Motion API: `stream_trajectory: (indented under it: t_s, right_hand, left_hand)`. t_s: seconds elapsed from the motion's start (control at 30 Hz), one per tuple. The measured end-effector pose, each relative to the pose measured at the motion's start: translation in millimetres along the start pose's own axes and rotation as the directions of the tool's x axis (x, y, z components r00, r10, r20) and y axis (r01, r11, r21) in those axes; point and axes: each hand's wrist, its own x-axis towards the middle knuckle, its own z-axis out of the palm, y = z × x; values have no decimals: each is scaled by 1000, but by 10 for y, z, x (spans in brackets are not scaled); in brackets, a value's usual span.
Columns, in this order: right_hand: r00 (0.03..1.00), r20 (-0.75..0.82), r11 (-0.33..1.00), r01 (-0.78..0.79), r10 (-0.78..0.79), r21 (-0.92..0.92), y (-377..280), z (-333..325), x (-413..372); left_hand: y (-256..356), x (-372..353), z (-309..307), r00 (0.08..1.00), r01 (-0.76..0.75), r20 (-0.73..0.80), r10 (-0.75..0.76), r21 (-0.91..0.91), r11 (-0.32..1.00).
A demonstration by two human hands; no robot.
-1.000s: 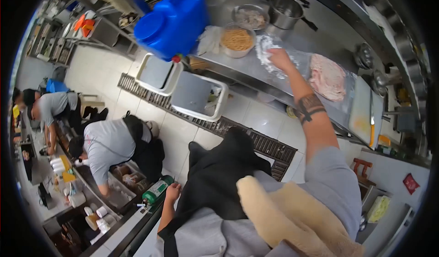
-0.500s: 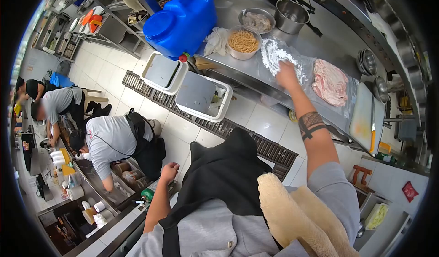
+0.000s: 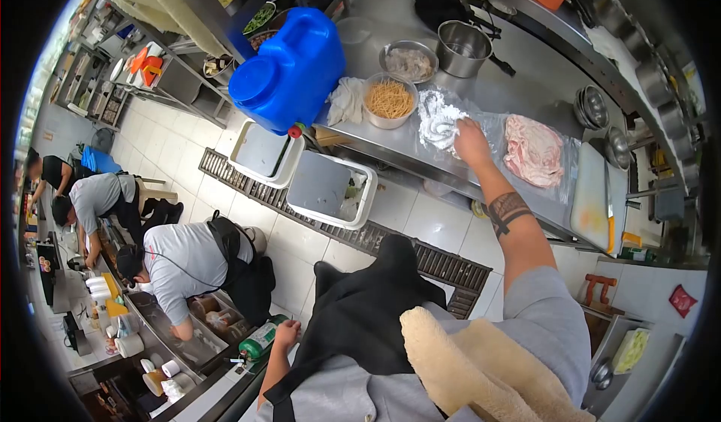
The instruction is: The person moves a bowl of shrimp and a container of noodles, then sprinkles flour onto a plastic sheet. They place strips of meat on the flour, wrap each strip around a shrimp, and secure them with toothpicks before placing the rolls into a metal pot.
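Observation:
My right hand (image 3: 472,142) reaches onto the steel counter, its fingers bunched down in a heap of white powder (image 3: 438,117) on a clear plastic sheet (image 3: 492,127). Just right of this hand, a flat pale pink piece of raw meat (image 3: 532,150) lies on plastic. Left of the powder stands a clear tub of thin yellow-brown sticks (image 3: 390,100). Behind that tub is a metal bowl with pale, wet-looking food (image 3: 409,62). My left hand (image 3: 286,334) hangs low beside my black apron (image 3: 375,294), away from the counter, with its fingers curled and nothing visible in them.
A large blue jug (image 3: 289,69) and a white cloth (image 3: 346,100) stand at the counter's left. An empty steel pot (image 3: 463,50) sits behind; a cutting board (image 3: 591,196) with a knife (image 3: 610,211) lies right. Below are white bins (image 3: 330,189) and a floor grate (image 3: 451,268). Co-workers (image 3: 191,260) bend at the left.
The white powder is gathered further left, baring plastic where it was spread. My right hand has stayed among it, its fingers shifting. My left hand has dropped lower, and my view has shifted slightly.

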Motion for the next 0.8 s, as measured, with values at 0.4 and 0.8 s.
stream_trajectory:
  t_s: [0.4,0.8]
  right_hand:
    - [995,93,997,-53,48,56,-108,-81,188]
    - [993,56,995,-101,101,-2,103,-53,-340]
  left_hand:
    - [362,-273,-79,990,-92,-106,88,-36,995]
    - [325,4,6,999,-38,2,38,-4,999]
